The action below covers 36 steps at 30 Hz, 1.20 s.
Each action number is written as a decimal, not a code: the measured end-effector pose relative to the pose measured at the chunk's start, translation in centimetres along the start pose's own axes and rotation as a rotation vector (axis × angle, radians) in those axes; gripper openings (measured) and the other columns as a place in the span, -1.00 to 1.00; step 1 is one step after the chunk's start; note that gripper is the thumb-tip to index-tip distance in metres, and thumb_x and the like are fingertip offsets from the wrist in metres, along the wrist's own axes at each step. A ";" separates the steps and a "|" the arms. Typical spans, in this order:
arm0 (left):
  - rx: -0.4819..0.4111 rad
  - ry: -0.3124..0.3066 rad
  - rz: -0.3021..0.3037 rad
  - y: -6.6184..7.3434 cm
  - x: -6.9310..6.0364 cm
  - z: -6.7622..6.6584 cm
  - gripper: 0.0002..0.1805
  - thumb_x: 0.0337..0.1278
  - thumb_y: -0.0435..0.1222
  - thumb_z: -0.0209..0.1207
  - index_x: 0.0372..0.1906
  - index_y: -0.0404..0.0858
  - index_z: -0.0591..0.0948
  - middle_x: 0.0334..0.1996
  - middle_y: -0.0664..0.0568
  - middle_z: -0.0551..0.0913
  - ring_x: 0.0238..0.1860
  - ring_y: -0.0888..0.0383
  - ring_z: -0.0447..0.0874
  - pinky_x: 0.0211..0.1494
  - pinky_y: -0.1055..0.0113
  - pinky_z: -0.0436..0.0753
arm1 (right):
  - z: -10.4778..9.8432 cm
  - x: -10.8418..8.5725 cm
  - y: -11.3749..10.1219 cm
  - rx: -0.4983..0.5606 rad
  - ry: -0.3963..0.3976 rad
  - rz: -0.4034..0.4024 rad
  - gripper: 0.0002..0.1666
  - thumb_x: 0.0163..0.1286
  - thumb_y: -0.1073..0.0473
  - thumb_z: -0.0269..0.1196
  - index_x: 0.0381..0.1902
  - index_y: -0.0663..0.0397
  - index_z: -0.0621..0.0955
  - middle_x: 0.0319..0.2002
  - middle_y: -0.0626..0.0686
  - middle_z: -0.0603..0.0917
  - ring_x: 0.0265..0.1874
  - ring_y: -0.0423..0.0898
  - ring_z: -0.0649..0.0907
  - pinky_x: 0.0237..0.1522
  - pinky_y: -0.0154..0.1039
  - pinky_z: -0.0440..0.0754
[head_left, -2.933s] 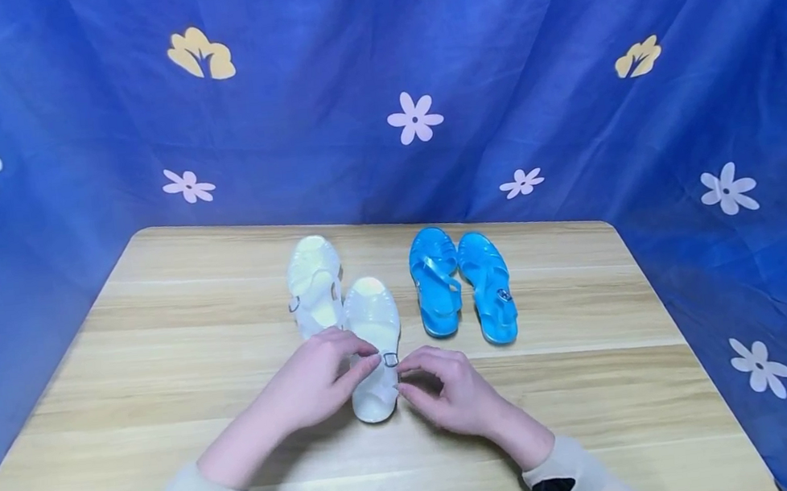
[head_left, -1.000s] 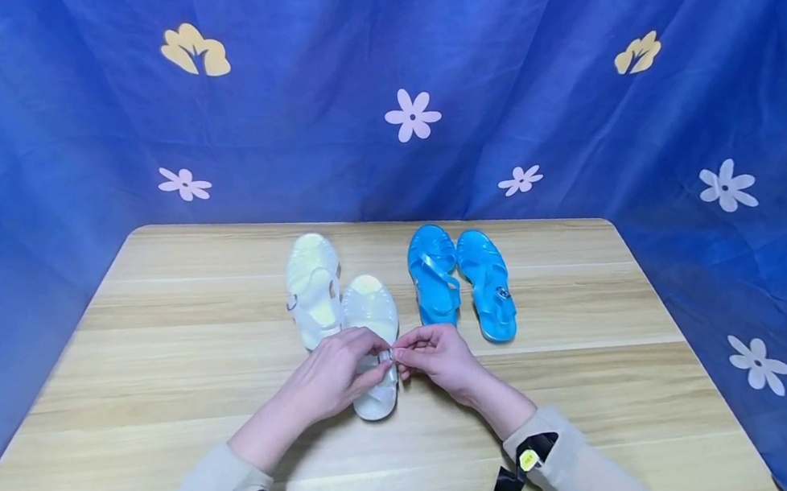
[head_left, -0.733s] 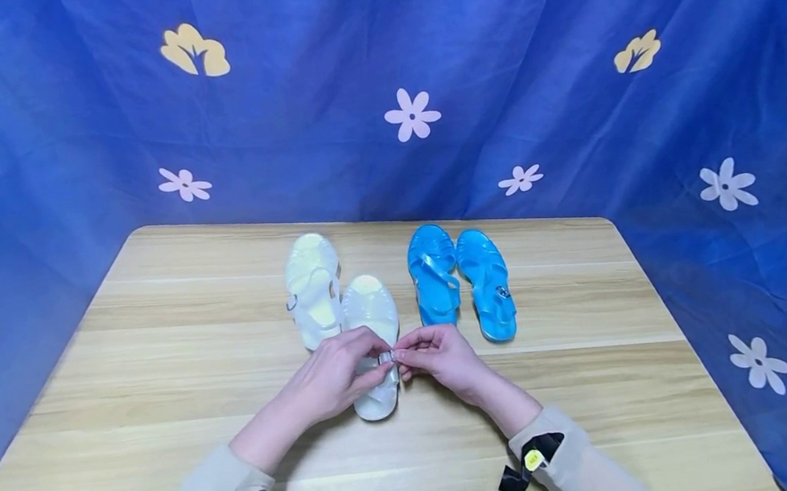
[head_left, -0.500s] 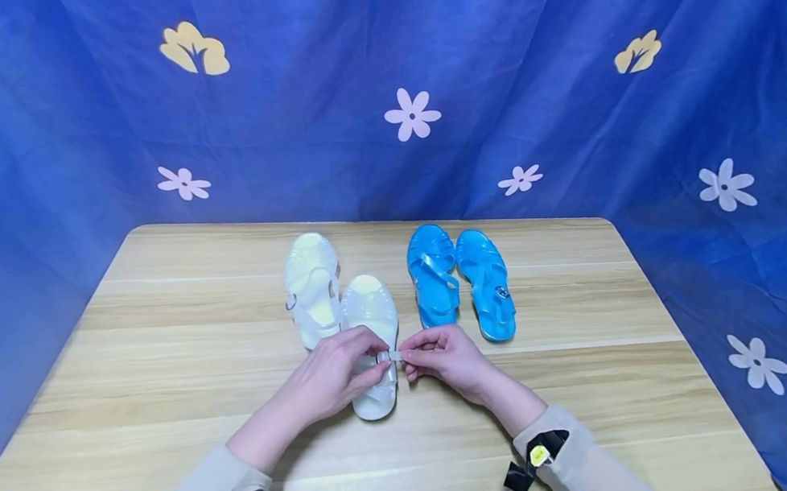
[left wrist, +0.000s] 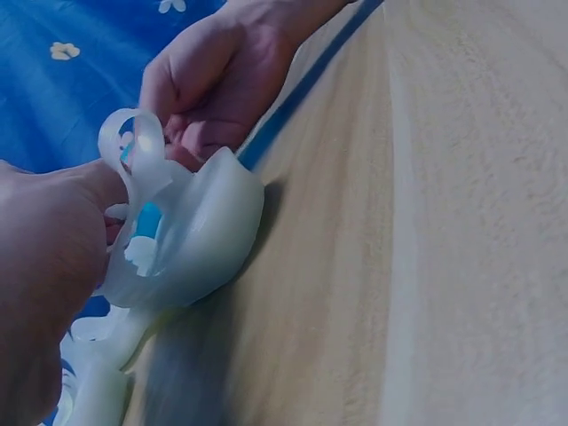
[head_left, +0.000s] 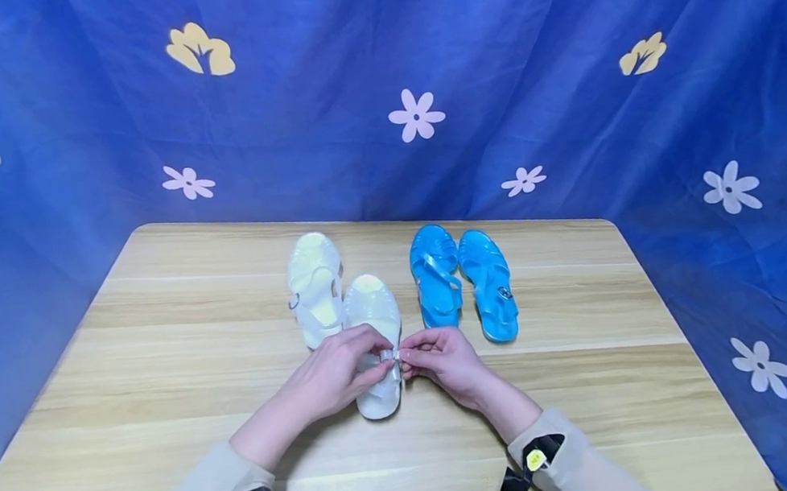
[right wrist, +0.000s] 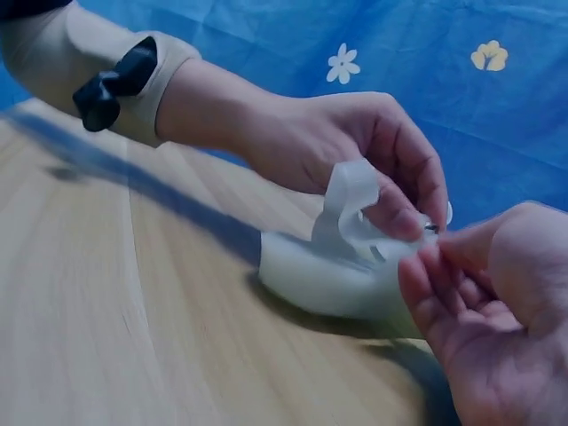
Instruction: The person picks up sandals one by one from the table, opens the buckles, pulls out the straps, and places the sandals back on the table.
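A white jelly sandal (head_left: pixel 371 301) lies on the table with its toe pointing away. My left hand (head_left: pixel 328 373) reaches over its left side and pinches the ankle strap at the small metal buckle (head_left: pixel 387 356). From the right, my right hand (head_left: pixel 443 363) pinches the strap's end between thumb and index finger. In the left wrist view the sandal's heel (left wrist: pixel 217 235) rises beside a looped strap (left wrist: pixel 133 142). The right wrist view shows both hands' fingertips meeting above the sandal (right wrist: pixel 311 280); the buckle is mostly hidden there by fingers.
Another white sandal (head_left: pixel 314 287) touches the held one at upper left, its buckle at the left side. Two blue jelly sandals (head_left: pixel 435 277) lie side by side to the right. A blue flowered curtain (head_left: pixel 317 84) hangs behind the wooden table (head_left: pixel 160 369).
Earlier the right hand was apart from the buckle; then its fingers took hold of the strap's end. In the last half second both hands have barely moved.
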State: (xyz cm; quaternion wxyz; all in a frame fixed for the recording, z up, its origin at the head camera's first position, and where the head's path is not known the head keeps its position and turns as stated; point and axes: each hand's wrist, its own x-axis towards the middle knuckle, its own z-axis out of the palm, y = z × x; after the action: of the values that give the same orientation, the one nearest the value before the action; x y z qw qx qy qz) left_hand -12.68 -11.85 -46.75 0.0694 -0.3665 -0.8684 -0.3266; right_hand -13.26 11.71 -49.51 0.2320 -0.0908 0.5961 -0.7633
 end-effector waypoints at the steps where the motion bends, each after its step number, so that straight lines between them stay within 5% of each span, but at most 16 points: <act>1: -0.005 -0.005 0.000 0.0 0.0 0.1 -0.80 0.35 -0.24 0.40 -0.02 -0.20 0.72 -0.10 0.09 0.75 -0.08 0.16 0.75 0.02 0.18 0.75 | 0.0 -0.1 0.0 0.007 0.002 -0.002 -0.78 0.53 0.46 0.24 0.01 0.60 0.63 -0.25 0.14 0.80 -0.29 -0.09 0.77 -0.10 -0.20 0.79; 18: -0.034 -0.024 -0.006 0.1 0.2 0.5 -0.79 0.38 -0.22 0.39 0.00 -0.20 0.74 -0.07 0.09 0.75 -0.02 0.15 0.75 0.11 0.17 0.73 | -0.5 -0.6 -0.4 -0.158 0.017 -0.016 -0.74 0.52 0.41 0.30 0.08 0.52 0.67 -0.13 0.22 0.80 -0.27 -0.08 0.80 -0.08 -0.18 0.79; 36: -0.057 -0.002 -0.009 -0.2 -0.1 0.6 -0.82 0.37 -0.24 0.40 -0.03 -0.19 0.73 -0.09 0.12 0.74 -0.03 0.20 0.73 0.09 0.20 0.74 | -0.4 -0.5 -0.6 -0.146 -0.007 0.023 -0.70 0.51 0.43 0.30 0.12 0.54 0.63 -0.09 0.25 0.79 -0.21 -0.07 0.81 0.00 -0.11 0.78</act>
State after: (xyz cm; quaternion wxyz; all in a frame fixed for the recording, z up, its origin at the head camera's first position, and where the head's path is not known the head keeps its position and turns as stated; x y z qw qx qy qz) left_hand -12.71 -11.65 -47.30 0.0564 -0.3648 -0.8605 -0.3511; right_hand -13.13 12.41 -48.94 0.2357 -0.1030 0.6503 -0.7148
